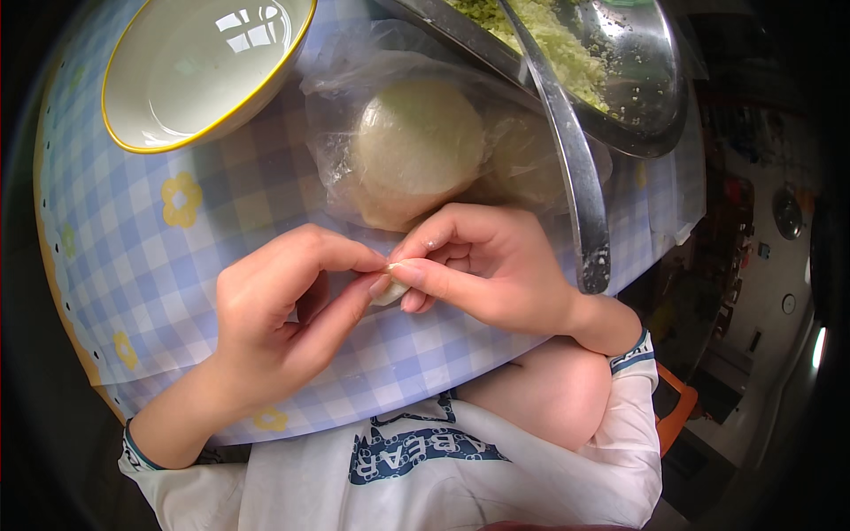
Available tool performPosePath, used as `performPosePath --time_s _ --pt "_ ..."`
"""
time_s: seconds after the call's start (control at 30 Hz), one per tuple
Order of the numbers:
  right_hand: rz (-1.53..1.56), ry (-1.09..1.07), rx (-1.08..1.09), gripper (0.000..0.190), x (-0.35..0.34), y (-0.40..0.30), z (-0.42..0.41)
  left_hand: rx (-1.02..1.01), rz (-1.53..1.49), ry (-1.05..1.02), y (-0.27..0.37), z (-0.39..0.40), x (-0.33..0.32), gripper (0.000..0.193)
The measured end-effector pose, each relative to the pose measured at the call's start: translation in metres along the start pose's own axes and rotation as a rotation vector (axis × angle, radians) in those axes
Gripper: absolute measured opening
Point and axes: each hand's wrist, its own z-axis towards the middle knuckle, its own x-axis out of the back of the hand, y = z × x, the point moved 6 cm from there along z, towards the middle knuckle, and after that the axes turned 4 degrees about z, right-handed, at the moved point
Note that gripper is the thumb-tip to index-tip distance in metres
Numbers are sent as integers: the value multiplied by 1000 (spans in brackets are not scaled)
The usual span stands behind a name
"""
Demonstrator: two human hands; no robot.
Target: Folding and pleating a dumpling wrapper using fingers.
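Between the fingertips of both hands is a small piece of pale dough (390, 293), mostly hidden by the fingers. My left hand (292, 302) pinches its left side between thumb and forefinger. With thumb and forefinger, my right hand (488, 269) grips the same piece from the right, and white flour shows on that forefinger. Just beyond the hands, a large round ball of dough (422, 143) rests in a clear plastic bag (332, 126). A second pale lump (531, 156) shows dimly through the plastic to its right.
A white bowl with a yellow rim (192, 79) stands at the far left. At the far right, a steel bowl (641, 60) holds finely chopped pale-green filling (531, 43). A metal utensil's long handle (571, 159) sticks out towards my right forearm. A checked tablecloth (259, 192) covers the table.
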Motion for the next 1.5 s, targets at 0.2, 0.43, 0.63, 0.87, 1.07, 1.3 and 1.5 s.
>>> performPosePath --time_s 0.2,0.43,0.63,0.87,1.07,1.3,1.5 --pt "24 -3 -15 10 -1 2 0 -7 -23 -1 0 -1 0 16" --pt "-23 -38 -14 11 0 0 -1 1 -32 -79 0 -1 2 14" --pt "27 32 47 13 2 1 0 -19 -23 -77 0 1 1 13" --pt "1 6 -8 9 2 0 0 41 -27 10 -3 -2 1 14" --pt "-30 -9 -44 9 0 0 -1 28 -23 12 -3 -2 0 14" --pt "-38 -13 -38 10 0 -1 0 28 -17 7 -3 -1 2 14" --pt "-118 -35 -27 13 2 -1 -1 -30 -12 -65 -1 -1 0 14"
